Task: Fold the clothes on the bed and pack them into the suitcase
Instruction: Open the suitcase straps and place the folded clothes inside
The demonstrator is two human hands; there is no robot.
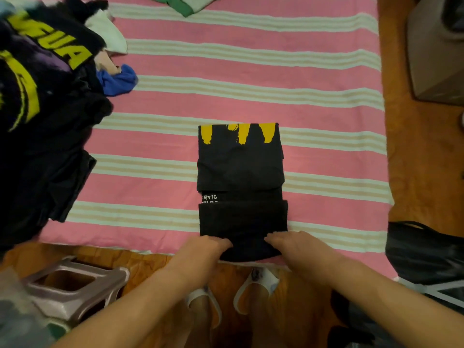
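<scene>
Clothes pile (42, 109) lies left of black shirt (241, 177).

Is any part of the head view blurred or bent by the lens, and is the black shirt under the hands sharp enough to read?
In the head view, the clothes pile at left is blurred; the bed stripes curve from wide-angle distortion; the black shirt is fairly sharp, its small white lettering only partly legible; lighting is even, without glare; both the left hand and right hand look soft.
</scene>
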